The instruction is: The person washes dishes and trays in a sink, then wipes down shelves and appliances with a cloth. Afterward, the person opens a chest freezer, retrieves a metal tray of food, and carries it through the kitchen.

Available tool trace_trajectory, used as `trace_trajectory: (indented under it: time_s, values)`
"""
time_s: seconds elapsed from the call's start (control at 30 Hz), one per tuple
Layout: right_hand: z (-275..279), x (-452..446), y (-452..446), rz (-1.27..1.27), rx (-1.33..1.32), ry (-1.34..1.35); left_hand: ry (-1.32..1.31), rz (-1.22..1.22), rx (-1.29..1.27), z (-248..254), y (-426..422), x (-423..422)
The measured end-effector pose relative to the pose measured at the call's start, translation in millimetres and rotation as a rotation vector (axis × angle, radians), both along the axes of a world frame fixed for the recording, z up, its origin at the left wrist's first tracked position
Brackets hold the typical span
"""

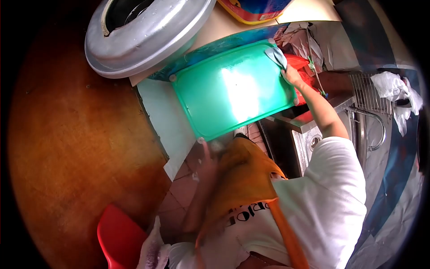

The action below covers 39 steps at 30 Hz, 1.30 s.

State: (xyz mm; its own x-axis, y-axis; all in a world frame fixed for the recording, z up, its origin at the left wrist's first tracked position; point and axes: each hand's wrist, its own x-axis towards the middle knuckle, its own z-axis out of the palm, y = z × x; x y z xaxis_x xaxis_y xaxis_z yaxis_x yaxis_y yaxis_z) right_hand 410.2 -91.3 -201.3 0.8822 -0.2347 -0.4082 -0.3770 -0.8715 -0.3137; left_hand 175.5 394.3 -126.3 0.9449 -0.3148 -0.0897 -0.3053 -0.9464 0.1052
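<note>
A green rectangular tray (210, 96) with small pale corner pads fills the middle of the view, a bright glare on its surface. At its far right corner my right hand (292, 76) holds a grey cloth (277, 57) against the edge. My left hand (207, 165), slightly blurred, grips the near left corner, one finger along a pad; its other fingers are partly hidden.
A large silver metal lid or basin (143, 49) is at the upper left. Red bags (299, 62) lie behind the tray. To the right are a sink (316, 142), tap (380, 130) and wire rack (367, 92). A red chair (118, 237) is lower left.
</note>
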Motion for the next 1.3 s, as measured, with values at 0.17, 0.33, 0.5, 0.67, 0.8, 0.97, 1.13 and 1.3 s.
trace_trajectory:
  time_s: [0.17, 0.33, 0.5, 0.67, 0.8, 0.97, 1.13, 1.3]
  values:
    - [27, -76, -17, 0.245, -0.123, 0.359, 0.135, 0.171, -0.150, 11, -6, 6]
    - [102, -35, 24, 0.326, -0.315, 0.050, 0.292, 0.163, -0.171, 25, -5, 10]
    - [60, -50, 37, 0.966, -0.898, 0.065, 0.240, 0.095, -0.162, 28, -4, 10]
    - [59, -99, 95, 0.985, -0.740, 0.547, 0.006, -0.006, -0.066, -10, 7, -1]
    - [75, -89, 160, 0.957, -0.283, 0.489, -0.065, -0.058, -0.056, -10, 8, -1]
    - [44, -95, 307, 1.039, 0.050, 0.234, -0.116, -0.186, 0.098, -22, 12, -4]
    - [43, -57, 363, 0.528, 0.609, -0.090, 0.096, -0.064, 0.040, -6, 13, 0]
    - [70, 6, 251, -0.053, 0.212, -0.712, 0.428, 0.097, -0.170, 16, 26, 6]
